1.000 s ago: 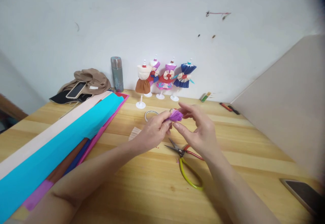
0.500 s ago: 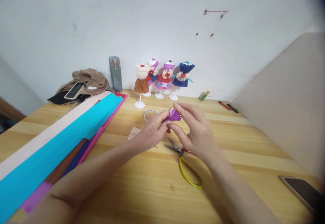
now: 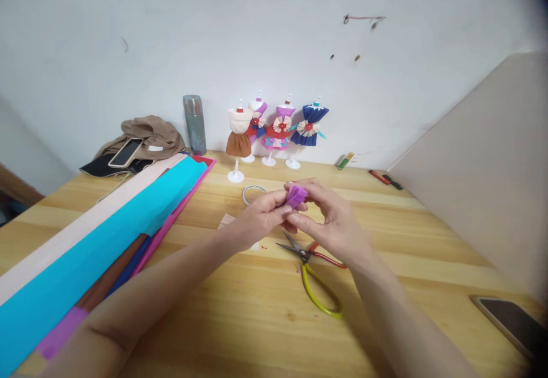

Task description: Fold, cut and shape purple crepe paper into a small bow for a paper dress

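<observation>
A small pleated piece of purple paper (image 3: pixel 295 195) is pinched between both hands above the wooden table (image 3: pixel 265 309). My left hand (image 3: pixel 257 221) grips its lower end with closed fingers. My right hand (image 3: pixel 329 218) curls over its fanned top, thumb and fingers pressed on it. Scissors (image 3: pixel 312 275) with one yellow and one red handle lie on the table just below my right hand. A ring of tape (image 3: pixel 253 193) lies just behind my left hand.
Long sheets of coloured paper (image 3: pixel 107 241) in cyan, cream, pink and brown lie at the left. Several small mannequins in paper dresses (image 3: pixel 274 129) stand by the wall beside a grey flask (image 3: pixel 194 124). A phone (image 3: pixel 511 324) lies at the front right; a beige panel (image 3: pixel 483 167) leans at the right.
My right hand's fingers have closed down over the purple paper, folding the fanned end together. Both hands stay in about the same place.
</observation>
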The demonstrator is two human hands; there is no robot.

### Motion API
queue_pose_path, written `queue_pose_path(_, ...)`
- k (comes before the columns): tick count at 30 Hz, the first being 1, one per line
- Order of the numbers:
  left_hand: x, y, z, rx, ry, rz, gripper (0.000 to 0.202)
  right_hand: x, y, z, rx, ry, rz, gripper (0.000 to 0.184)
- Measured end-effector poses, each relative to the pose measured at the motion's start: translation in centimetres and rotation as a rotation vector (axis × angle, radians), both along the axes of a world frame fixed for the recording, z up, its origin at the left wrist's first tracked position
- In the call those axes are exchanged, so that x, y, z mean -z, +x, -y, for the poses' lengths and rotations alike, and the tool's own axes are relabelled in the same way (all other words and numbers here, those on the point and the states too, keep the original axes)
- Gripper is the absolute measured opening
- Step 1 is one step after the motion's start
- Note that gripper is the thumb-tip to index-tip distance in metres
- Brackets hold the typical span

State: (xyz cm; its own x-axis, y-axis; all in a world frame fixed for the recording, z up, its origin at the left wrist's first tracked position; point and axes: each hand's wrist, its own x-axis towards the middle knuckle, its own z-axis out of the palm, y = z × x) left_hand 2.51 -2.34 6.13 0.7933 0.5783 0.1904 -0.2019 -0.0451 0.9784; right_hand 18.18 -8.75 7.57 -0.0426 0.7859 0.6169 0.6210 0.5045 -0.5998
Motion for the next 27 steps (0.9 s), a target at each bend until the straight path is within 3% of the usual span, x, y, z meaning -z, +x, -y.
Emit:
queue_pose_path(7,0.2,0.2,0.1,-0.052,0.038,-0.02,0.021,0.6,-0.8,-0.3,0.078,0.068,-0.095,0.006)
queue_pose_path(12,0.1,-0.1,0.3,-0.198,0.315,-0.154,0.015,0.9,-0.2,-0.5,0.116,0.028,-0.138,0.004)
queue_pose_path(17,0.1,-0.2,0.7,-0.318,0.581,-0.301,0.015,1.4,0.3,-0.8,0.032,-0.142,-0.306,0.022)
queue_pose_path(22,0.3,0.0,0.7,-0.338,0.686,-0.294,0.014,1.3,0.8,-1.2,-0.046,-0.224,-0.36,0.023)
queue_pose_path(27,0.4,0.0,0.6,-0.349,0.736,-0.313,0.015,0.8,0.7,-1.1,-0.067,-0.207,-0.319,0.021)
